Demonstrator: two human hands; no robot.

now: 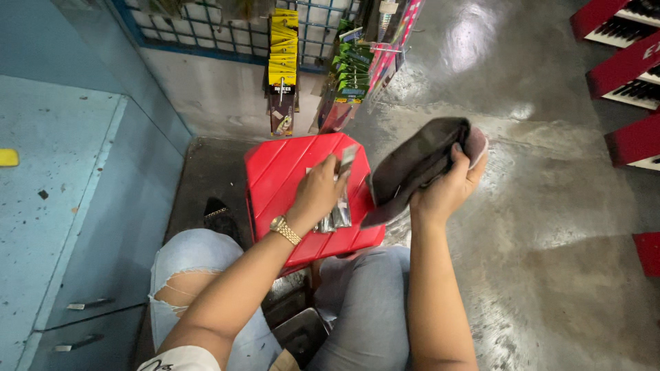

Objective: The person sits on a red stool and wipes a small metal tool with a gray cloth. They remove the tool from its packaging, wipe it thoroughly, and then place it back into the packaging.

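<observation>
Red stool (282,172) stands beneath both hands, packet rack (283,48) behind.

Under me I see a grey concrete floor (550,206), wet-looking and shining from light above. On my left stands a blue cabinet (62,206) with metal handles. Ahead, a blue wire grid (206,27) hangs on a pale wall (220,89). Red racks (629,62) stand at right.

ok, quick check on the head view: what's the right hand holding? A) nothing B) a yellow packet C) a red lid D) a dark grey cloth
D: the right hand grips a bunched dark grey cloth beside the red stool top, while the left hand holds small silvery packets over it.
</observation>
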